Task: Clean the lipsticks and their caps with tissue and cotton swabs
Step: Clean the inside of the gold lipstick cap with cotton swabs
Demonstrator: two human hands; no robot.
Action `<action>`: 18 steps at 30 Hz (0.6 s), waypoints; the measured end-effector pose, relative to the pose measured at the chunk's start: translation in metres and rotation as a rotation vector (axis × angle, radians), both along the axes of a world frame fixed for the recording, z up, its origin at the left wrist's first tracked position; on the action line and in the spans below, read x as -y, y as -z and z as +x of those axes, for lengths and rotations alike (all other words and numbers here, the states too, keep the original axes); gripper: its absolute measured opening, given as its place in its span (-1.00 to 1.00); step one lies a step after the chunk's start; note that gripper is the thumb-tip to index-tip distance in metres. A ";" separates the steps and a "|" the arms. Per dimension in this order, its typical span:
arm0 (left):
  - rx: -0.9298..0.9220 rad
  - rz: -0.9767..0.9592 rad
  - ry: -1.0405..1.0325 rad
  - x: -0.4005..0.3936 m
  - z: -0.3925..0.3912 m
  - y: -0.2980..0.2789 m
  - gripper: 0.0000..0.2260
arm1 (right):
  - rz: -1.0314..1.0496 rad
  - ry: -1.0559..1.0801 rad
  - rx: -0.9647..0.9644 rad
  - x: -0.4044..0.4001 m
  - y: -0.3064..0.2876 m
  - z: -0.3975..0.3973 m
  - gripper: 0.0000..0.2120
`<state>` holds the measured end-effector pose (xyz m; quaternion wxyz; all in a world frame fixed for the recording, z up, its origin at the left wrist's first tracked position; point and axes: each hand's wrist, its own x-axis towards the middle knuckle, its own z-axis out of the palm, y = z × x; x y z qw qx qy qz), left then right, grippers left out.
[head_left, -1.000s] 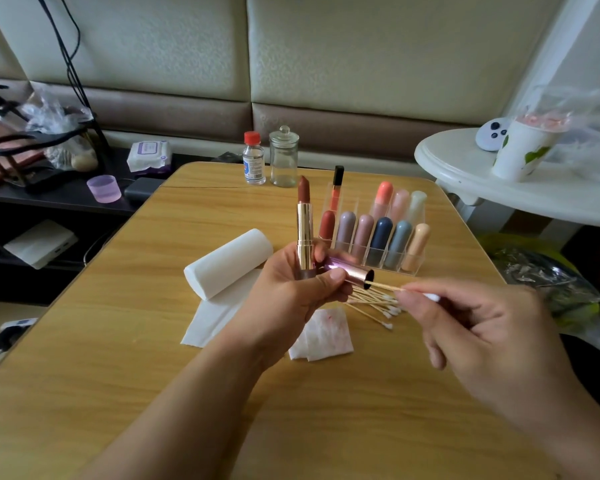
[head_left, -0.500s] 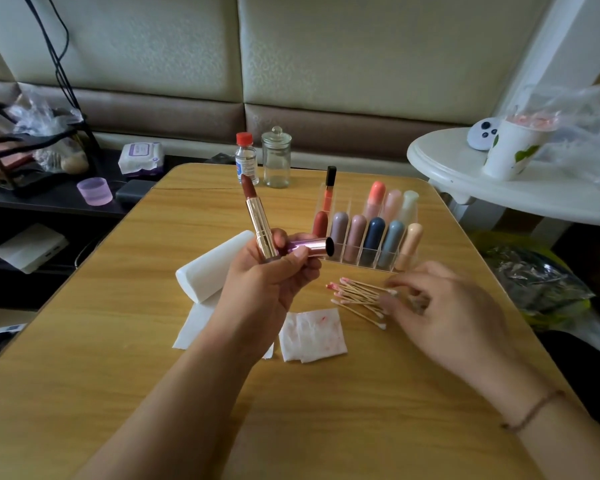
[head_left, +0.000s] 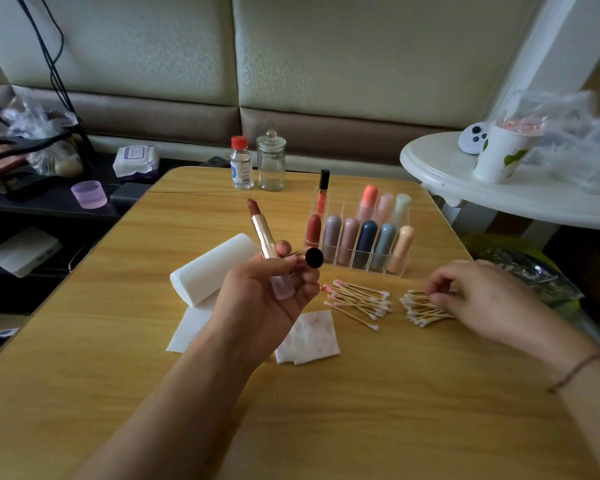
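Observation:
My left hand (head_left: 267, 299) holds an open brown lipstick (head_left: 262, 228) with a gold tube, tilted up and to the left, and grips its cap (head_left: 307, 259) with the dark opening facing me. My right hand (head_left: 475, 296) rests on the table at the right, its fingertips pinching at a pile of clean cotton swabs (head_left: 420, 308). A second pile of used swabs (head_left: 359, 299) with pink tips lies between my hands. A stained tissue square (head_left: 310, 336) lies under my left hand. A tissue roll (head_left: 212, 268) sits left of it.
A clear organiser (head_left: 359, 237) holds several capped lipsticks behind the swabs. A small red-capped bottle (head_left: 241, 164) and a glass jar (head_left: 271, 161) stand at the table's far edge. A white round side table (head_left: 499, 199) with a cup is at the right.
My right hand has set down the swab it held and moved right to the clean pile. My left hand has tilted the lipstick left and turned the cap's opening toward me.

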<state>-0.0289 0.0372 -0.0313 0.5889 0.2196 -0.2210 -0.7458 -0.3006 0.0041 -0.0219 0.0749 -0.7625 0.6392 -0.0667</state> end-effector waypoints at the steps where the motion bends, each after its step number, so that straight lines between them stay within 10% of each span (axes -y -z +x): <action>1: -0.035 0.006 0.026 -0.001 0.000 0.000 -0.85 | 0.015 -0.016 -0.040 0.001 -0.002 0.001 -0.89; 13: -0.152 0.019 0.048 -0.003 -0.001 -0.002 -0.89 | -0.088 -0.046 0.175 -0.018 -0.016 0.012 -0.82; 18: -0.139 0.014 0.047 -0.003 -0.001 -0.002 -0.89 | 0.367 0.048 1.251 -0.044 -0.031 0.037 -0.78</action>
